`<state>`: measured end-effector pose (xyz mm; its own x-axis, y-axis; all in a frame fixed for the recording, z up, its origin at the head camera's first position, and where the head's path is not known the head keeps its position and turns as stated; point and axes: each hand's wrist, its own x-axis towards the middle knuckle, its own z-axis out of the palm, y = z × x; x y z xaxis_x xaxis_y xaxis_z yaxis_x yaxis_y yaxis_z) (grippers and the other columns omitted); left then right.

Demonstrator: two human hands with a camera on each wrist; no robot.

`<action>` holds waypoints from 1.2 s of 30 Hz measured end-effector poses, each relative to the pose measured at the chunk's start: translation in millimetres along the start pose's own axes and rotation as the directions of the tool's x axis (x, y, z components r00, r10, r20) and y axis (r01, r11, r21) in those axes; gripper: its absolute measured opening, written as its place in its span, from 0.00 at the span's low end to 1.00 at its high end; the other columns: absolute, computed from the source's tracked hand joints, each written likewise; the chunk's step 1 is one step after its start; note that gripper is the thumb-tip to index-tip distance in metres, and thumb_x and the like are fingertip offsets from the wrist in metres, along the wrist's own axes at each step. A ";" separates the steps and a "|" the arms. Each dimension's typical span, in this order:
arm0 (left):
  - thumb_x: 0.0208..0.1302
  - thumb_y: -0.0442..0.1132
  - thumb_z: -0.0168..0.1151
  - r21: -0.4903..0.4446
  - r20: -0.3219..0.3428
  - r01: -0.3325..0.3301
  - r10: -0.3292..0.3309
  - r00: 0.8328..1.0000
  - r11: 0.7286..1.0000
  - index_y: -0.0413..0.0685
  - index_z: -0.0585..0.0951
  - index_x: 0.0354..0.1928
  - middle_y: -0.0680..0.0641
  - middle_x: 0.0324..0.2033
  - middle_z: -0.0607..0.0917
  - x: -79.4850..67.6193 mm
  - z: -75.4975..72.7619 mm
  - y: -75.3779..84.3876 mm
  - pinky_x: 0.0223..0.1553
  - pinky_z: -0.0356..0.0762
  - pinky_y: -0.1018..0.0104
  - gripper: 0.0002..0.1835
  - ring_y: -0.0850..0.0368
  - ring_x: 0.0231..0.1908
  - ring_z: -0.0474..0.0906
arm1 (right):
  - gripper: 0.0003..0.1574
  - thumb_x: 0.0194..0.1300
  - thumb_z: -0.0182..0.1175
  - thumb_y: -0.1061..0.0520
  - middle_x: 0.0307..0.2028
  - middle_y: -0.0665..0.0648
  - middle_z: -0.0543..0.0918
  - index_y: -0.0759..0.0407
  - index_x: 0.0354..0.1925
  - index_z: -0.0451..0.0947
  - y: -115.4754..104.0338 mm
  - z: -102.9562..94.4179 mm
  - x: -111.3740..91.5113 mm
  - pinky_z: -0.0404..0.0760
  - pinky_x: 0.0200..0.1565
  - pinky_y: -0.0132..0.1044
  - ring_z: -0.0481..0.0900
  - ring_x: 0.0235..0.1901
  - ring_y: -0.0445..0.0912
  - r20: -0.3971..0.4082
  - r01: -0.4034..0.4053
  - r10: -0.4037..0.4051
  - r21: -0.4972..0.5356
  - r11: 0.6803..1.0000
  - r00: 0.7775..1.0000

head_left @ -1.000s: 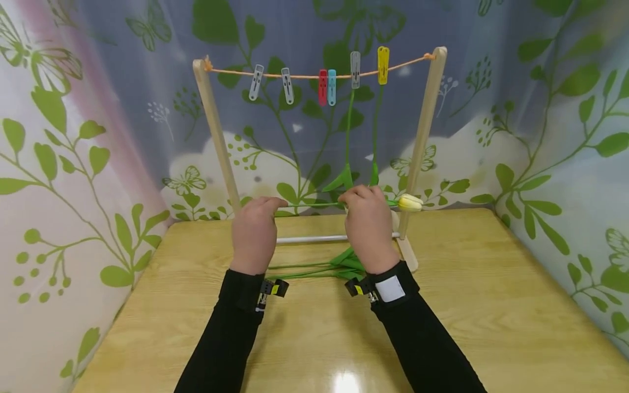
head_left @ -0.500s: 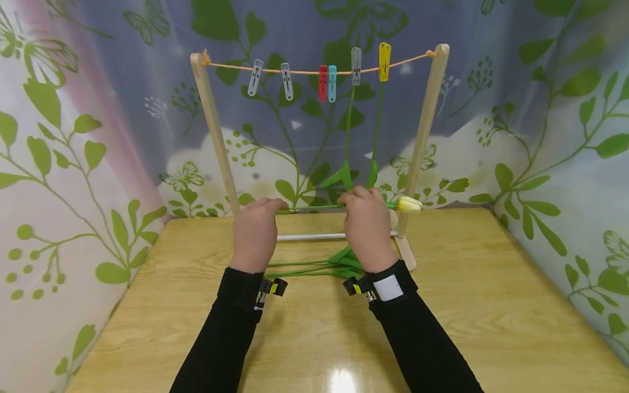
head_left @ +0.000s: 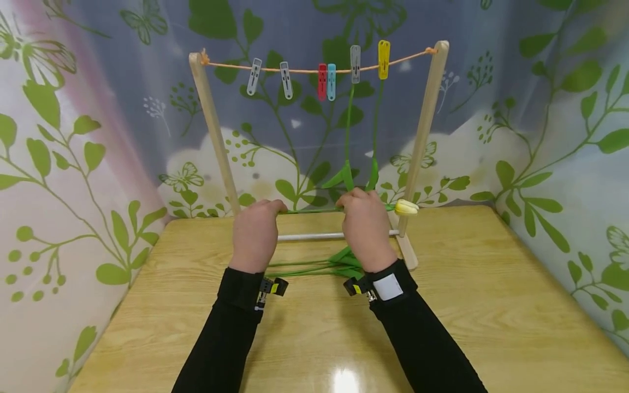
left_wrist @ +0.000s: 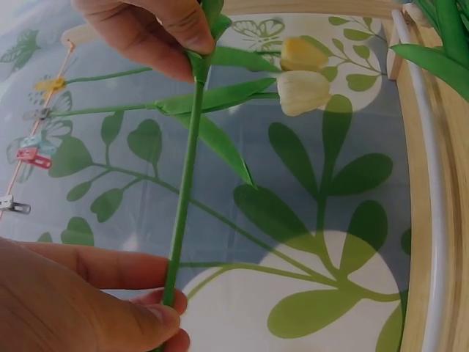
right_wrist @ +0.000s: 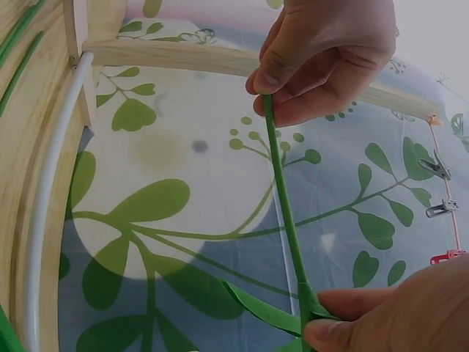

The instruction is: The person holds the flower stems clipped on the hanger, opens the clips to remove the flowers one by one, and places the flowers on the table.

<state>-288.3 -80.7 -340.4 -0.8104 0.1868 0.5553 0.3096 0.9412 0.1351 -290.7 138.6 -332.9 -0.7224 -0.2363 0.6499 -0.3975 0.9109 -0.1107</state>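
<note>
In the head view both hands hold an artificial tulip level in front of a small wooden clothesline frame. My left hand (head_left: 255, 234) pinches the end of its green stem (head_left: 312, 211) between thumb and fingers. With thumb and fingers my right hand (head_left: 366, 229) pinches the stem where the leaves start. The pale yellow bloom (head_left: 407, 207) sticks out to the right of that hand. Up close, the left wrist view shows the stem (left_wrist: 188, 176) running between both hands. A green leaf (right_wrist: 264, 308) juts out near the right thumb in the right wrist view.
On the orange string (head_left: 304, 71) sit grey, red and blue clothespins. A grey clothespin (head_left: 355, 64) and a yellow clothespin (head_left: 384, 59) each hold a hanging tulip, bloom down. Below my hands, more green stems (head_left: 304, 268) lie on the wooden table (head_left: 314, 327).
The held tulip has sunk slightly, and its bloom has shifted a little left and turned. Both hands keep their pinch on the stem. The head view has tilted slightly.
</note>
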 end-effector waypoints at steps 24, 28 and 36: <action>0.72 0.24 0.54 -0.096 0.143 0.016 -0.002 0.990 0.995 0.46 0.86 0.48 0.42 0.39 0.87 -7.4 9.8 -5.8 0.34 0.86 0.56 0.14 0.46 0.36 0.85 | 0.19 0.58 0.61 0.76 0.35 0.56 0.88 0.57 0.37 0.90 -2.9 10.0 -4.4 0.81 0.57 0.51 0.85 0.35 0.53 0.109 -0.037 0.033 0.038 0.999 0.994; 0.71 0.24 0.55 -0.097 0.172 0.018 -0.001 0.985 0.995 0.46 0.86 0.48 0.42 0.39 0.87 -7.4 12.6 -5.6 0.36 0.87 0.56 0.14 0.46 0.37 0.85 | 0.21 0.58 0.60 0.77 0.36 0.57 0.88 0.56 0.37 0.90 -1.9 13.0 -6.0 0.82 0.53 0.51 0.85 0.34 0.53 0.115 -0.049 0.045 0.037 0.998 0.992; 0.70 0.23 0.55 -0.123 0.184 0.039 -0.016 0.983 0.992 0.46 0.86 0.47 0.43 0.40 0.88 -5.0 17.4 -5.9 0.38 0.87 0.55 0.15 0.46 0.39 0.85 | 0.21 0.58 0.61 0.76 0.36 0.56 0.89 0.55 0.38 0.91 -1.1 14.8 -3.9 0.84 0.50 0.51 0.85 0.32 0.54 0.117 -0.031 0.031 -0.001 1.000 0.993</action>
<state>-294.6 -82.2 -358.3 -0.8930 0.2200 0.3927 0.3363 0.9060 0.2571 -295.7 133.5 -346.5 -0.7957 -0.2459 0.5536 -0.3745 0.9180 -0.1305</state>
